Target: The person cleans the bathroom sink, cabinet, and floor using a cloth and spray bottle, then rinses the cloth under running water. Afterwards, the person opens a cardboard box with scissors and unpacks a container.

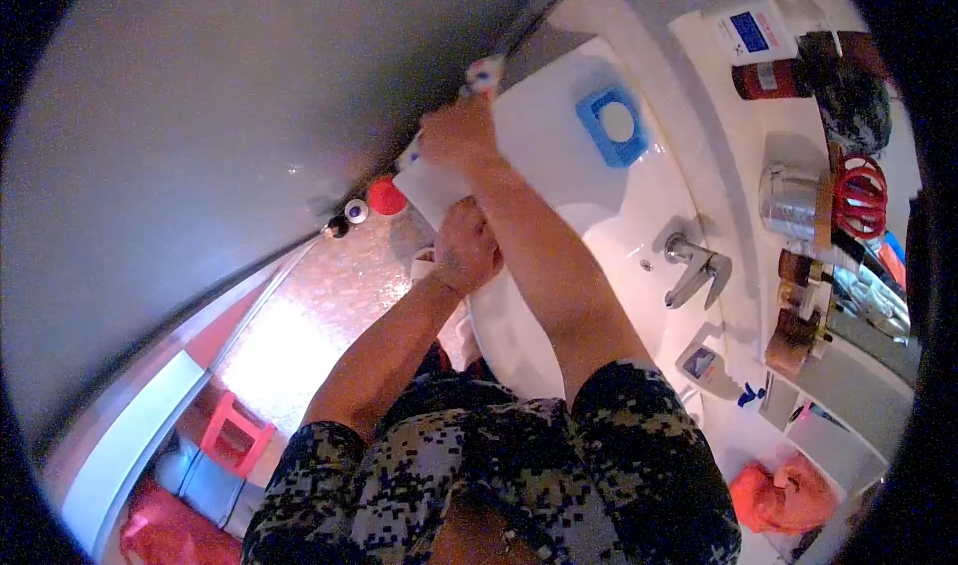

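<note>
My right hand [459, 134] reaches over the far left edge of a white washbasin [539, 96], with its fingers curled and a little blurred. A white, blue and red item [485, 72] shows just beyond it, too smeared to name. Below and nearer to me, my left hand [467, 244] is closed in a fist by the basin's left edge, close to my right forearm. A small white piece [424, 264] shows at its left side; what lies inside either hand is hidden.
A blue soap dish [607, 151] with a round white soap [617, 122] lies in the basin. The faucet [694, 268] and a pump bottle [709, 367] stand right. A red-capped container [387, 196] stands by the grey wall [200, 166]. A red stool [236, 433] is lower left.
</note>
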{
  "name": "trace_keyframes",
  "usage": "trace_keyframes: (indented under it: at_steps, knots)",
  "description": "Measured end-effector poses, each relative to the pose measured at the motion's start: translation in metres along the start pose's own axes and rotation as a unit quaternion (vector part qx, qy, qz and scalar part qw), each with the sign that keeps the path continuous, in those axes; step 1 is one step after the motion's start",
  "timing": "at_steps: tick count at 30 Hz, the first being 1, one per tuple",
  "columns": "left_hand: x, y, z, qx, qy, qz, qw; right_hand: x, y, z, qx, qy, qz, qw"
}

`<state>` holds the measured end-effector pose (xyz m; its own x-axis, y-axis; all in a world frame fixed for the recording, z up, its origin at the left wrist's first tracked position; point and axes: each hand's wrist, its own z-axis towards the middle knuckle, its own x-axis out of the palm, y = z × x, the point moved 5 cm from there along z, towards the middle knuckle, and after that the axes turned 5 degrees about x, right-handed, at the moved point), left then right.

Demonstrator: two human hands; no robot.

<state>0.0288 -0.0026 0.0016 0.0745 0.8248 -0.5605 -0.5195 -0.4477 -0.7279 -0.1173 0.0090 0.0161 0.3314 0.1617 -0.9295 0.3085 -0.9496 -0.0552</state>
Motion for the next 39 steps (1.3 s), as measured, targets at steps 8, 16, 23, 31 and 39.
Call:
trace_keyframes:
  at_steps: [8, 16, 23, 31, 39]
  knots:
    - [-0.11, 0.006, -0.133, -0.126, 0.043, 0.0, 0.991, 0.014, 0.001, -0.086, -0.008, -0.217, 0.512, 0.831]
    - [-0.116, 0.048, -0.054, -0.174, -0.098, 0.0, 0.98, 0.029, -0.009, -0.081, 0.064, -0.351, 0.195, 0.914]
    - [-0.069, 0.052, 0.006, -0.117, -0.095, -0.031, 0.988, 0.083, 0.034, -0.231, 0.01, -0.204, 0.236, 0.95]
    - [-0.08, 0.042, -0.013, -0.15, -0.116, -0.044, 0.981, 0.072, 0.037, -0.209, 0.222, -0.312, 0.307, 0.872]
    - [-0.065, 0.008, -0.057, -0.189, -0.04, 0.017, 0.981, 0.136, 0.038, -0.4, 0.177, -0.209, 0.235, 0.933]
